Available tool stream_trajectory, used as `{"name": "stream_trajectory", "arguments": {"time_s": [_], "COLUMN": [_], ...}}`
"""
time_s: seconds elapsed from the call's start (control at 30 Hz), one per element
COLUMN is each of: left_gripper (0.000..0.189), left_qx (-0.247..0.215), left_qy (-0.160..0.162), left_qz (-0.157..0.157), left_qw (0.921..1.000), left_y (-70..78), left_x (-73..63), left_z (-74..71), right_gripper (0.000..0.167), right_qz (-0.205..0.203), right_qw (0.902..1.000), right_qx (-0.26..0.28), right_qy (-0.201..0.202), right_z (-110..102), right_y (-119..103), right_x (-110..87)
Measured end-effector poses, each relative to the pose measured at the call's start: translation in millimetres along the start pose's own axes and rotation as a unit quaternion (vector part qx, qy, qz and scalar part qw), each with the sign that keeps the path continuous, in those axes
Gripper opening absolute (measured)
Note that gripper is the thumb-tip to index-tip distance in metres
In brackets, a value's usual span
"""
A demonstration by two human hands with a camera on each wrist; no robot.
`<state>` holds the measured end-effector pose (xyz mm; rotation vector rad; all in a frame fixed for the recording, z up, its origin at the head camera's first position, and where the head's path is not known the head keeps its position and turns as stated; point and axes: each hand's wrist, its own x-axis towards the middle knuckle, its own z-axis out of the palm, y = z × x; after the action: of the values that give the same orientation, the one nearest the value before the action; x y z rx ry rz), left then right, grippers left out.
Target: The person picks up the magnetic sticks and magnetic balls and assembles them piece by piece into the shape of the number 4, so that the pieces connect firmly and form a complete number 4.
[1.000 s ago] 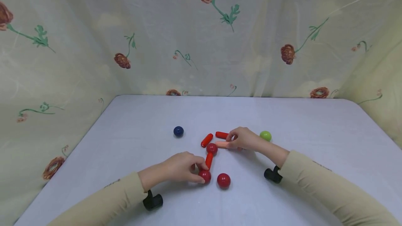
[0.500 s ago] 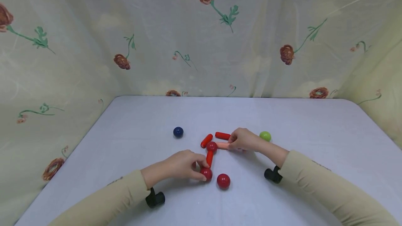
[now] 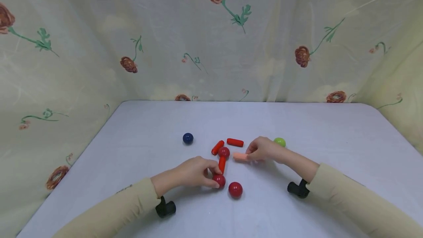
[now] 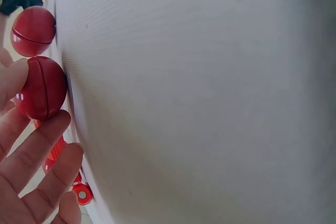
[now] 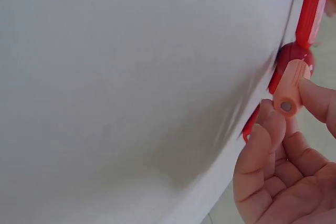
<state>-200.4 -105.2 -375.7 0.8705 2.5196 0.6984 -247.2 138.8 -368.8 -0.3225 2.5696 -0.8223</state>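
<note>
My left hand (image 3: pixel 197 172) pinches a red ball (image 3: pixel 219 181) between thumb and fingers; the left wrist view shows a seam around this ball (image 4: pixel 44 88). From it a red rod (image 3: pixel 222 165) runs away to a second red ball (image 3: pixel 224 152), end to end in a line. My right hand (image 3: pixel 264 148) grips a peach-coloured rod (image 3: pixel 240 157) by its right part, a small gap from the second ball. In the right wrist view, a grey round dot shows in the end of the peach rod (image 5: pixel 292 86), and the thumb presses its side.
Two loose red rods, one slanted (image 3: pixel 217 147) and one nearly level (image 3: pixel 235 142), lie beyond the joined pieces. A loose red ball (image 3: pixel 235 190) sits nearer. A dark blue ball (image 3: pixel 188 138) is at left, a green ball (image 3: pixel 279 142) behind my right hand. A white table (image 3: pixel 148 120) carries everything.
My right hand has drawn the peach rod right and slightly nearer, away from the second red ball. My left hand has shifted the joined balls and rod slightly away and to the right.
</note>
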Motion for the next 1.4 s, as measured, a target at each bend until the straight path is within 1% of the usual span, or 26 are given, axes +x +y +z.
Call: {"name": "stream_trajectory", "arguments": {"time_s": [0.07, 0.13, 0.3, 0.37, 0.63, 0.7, 0.93, 1.23, 1.4], "left_gripper": [0.023, 0.022, 0.021, 0.021, 0.020, 0.020, 0.019, 0.019, 0.019], "left_qx": [-0.005, -0.009, -0.015, -0.016, -0.023, -0.023, -0.022, -0.024, -0.023], "left_qy": [0.002, 0.002, 0.000, 0.001, 0.002, 0.004, 0.007, 0.005, 0.002], "left_qz": [-0.002, -0.003, 0.000, 0.001, -0.001, -0.001, 0.004, 0.009, 0.006], "left_qw": [1.0000, 0.9999, 0.9999, 0.9999, 0.9997, 0.9997, 0.9997, 0.9997, 0.9997], "left_y": [-0.1, 0.1, 0.0, 0.0, -0.8, -1.3, -0.9, -0.1, 1.1], "left_x": [0.2, 0.3, 1.7, 2.7, 4.5, 4.5, 5.1, 4.7, 5.4], "left_z": [0.0, -0.3, -0.5, -0.5, 0.7, 1.0, 1.3, 1.1, 0.8], "right_gripper": [0.010, 0.010, 0.009, 0.008, 0.007, 0.006, 0.006, 0.005, 0.004], "right_qz": [0.001, -0.010, -0.028, -0.031, -0.066, -0.072, -0.054, -0.066, -0.084], "right_qw": [1.0000, 0.9999, 0.9996, 0.9994, 0.9970, 0.9963, 0.9966, 0.9952, 0.9936], "right_qx": [0.001, -0.004, 0.005, 0.013, 0.030, 0.035, 0.045, 0.048, 0.045], "right_qy": [-0.001, -0.003, -0.007, -0.009, -0.028, -0.033, -0.042, -0.054, -0.061], "right_z": [0.0, -0.1, 1.5, 3.5, 11.8, 13.9, 20.5, 23.1, 24.4], "right_y": [-0.2, -0.8, -3.2, -4.4, -10.0, -11.3, -16.3, -15.3, -14.2], "right_x": [-4.3, -9.4, -21.2, -24.9, -35.7, -37.0, -39.1, -40.3, -41.5]}}
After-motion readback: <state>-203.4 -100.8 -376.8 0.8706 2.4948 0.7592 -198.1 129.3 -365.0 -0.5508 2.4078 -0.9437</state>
